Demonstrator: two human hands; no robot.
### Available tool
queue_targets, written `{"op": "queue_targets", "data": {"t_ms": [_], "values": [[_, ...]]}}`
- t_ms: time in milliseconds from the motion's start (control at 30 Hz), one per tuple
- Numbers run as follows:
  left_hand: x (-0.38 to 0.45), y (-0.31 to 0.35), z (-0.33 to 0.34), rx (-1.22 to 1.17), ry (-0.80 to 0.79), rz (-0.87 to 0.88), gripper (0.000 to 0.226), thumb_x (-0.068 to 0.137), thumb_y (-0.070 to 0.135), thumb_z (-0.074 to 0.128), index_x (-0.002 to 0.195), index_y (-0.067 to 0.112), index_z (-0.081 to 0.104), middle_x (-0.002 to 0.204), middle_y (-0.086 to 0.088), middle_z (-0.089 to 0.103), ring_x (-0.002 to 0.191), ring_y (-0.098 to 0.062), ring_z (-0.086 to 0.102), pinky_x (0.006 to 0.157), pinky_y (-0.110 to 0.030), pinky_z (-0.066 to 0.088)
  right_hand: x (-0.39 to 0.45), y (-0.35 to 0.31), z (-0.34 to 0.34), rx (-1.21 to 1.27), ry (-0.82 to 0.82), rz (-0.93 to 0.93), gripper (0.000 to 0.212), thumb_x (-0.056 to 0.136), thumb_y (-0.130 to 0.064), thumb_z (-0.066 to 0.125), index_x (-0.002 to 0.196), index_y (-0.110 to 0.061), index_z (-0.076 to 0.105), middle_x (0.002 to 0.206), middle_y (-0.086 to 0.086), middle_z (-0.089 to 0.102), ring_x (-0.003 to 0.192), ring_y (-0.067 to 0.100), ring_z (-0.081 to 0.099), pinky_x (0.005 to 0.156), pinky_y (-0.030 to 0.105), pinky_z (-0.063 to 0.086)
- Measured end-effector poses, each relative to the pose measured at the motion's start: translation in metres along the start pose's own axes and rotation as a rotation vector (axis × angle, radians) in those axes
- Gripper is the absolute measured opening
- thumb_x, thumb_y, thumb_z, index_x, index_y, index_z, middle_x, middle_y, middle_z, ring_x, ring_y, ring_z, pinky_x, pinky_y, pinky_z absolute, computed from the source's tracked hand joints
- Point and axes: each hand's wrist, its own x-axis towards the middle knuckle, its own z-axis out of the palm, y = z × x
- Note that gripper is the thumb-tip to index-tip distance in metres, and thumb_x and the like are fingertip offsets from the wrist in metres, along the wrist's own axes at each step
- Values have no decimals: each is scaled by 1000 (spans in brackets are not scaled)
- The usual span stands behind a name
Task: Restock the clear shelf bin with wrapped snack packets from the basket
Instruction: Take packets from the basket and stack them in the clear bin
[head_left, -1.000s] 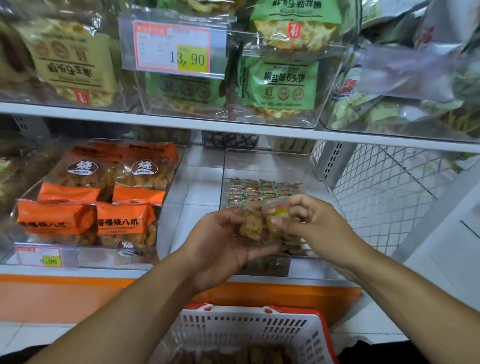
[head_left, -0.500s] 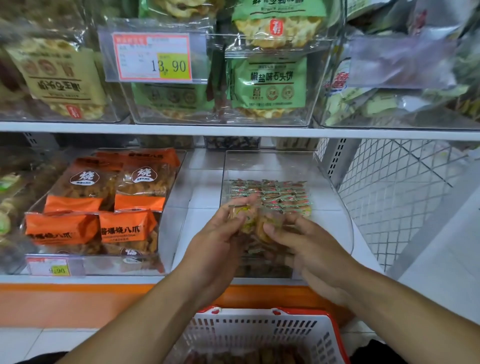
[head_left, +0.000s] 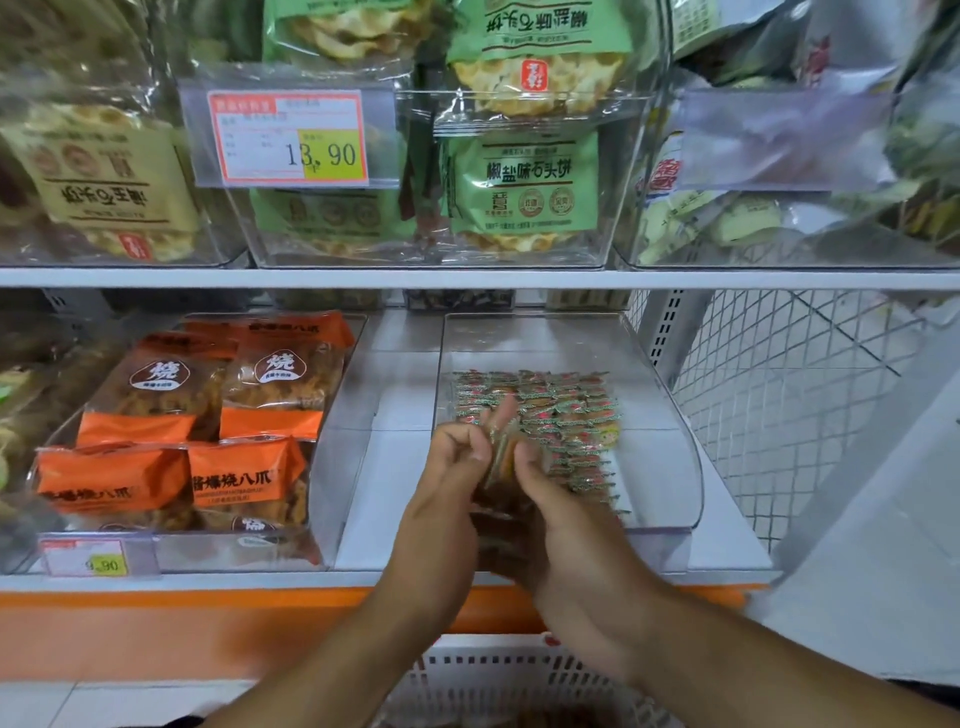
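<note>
At centre frame, the left hand (head_left: 447, 483) and right hand (head_left: 566, 525) press a blurred stack of packets (head_left: 501, 462) between curled fingers, at the front of the clear bin (head_left: 670, 467). More packets fill the bin's middle. The basket (head_left: 467, 675) sits at bottom centre.

The clear shelf bin (head_left: 670, 457) is open on top, with bare floor far behind and right of the packed snack packets (head_left: 561, 415). The upper shelf edge (head_left: 467, 278) limits headroom. A wire mesh panel (head_left: 779, 395) blocks the right; the orange-pack bin (head_left: 332, 467) walls the left.
</note>
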Motion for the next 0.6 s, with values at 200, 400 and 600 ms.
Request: {"op": "queue_targets", "data": {"t_ms": [200,400,600], "values": [[1,-14,-9,647,-89,144,31,97,31,53,124,46,50,126,33,60,110,11,57,87,-12,49,26,-57,-50,-818,51,-311,26,86,-38,78,105,-23,66,99,-7,74,94,11,68,88,28,51],[-3,-49,-11,1422,-294,192,75,94,51,52,159,32,18,170,8,14,157,-14,0,118,-27,-19,75,-98,-95,-2391,412,-287,32,92,-43,62,114,-19,64,116,3,69,121,29,51,97,41,32],[-3,-52,-11,1495,-336,195,84,91,49,56,161,29,14,171,5,10,157,-16,-3,109,-30,-28,122,-72,-97,-2819,310,-8,44,105,-36,39,139,-13,56,144,11,53,139,34,33,121,57,7]]}}
